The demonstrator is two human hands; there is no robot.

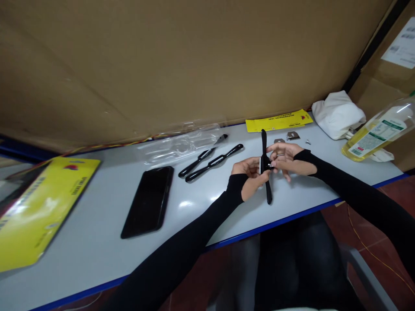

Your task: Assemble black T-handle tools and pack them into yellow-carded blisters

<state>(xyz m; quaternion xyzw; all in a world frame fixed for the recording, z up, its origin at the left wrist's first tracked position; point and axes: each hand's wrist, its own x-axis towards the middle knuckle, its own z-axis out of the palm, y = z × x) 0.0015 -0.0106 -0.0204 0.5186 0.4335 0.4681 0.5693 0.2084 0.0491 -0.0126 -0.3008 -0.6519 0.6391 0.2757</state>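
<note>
A black spokeshave [264, 142] stands nearly upright in front of me, its two handles pointing up and down. My left hand [251, 172] grips its middle between thumb and fingers. At the same middle part, my right hand [285, 160] pinches with thumb and index finger what looks like a small shiny screw [271, 165], its other fingers spread. Behind the right hand lie metal blades [293, 135] and a small loose screw [308, 141]. Two more black spokeshave bodies [214, 163] lie on the table to the left, one partly under clear plastic.
Clear plastic packaging [181, 144] and a yellow card [279, 121] lie along the cardboard wall. A dark phone or tablet [147, 201] and yellow packs [48, 207] lie left. At right are a white cloth bundle [339, 113] and a tilted bottle of yellow liquid [378, 131].
</note>
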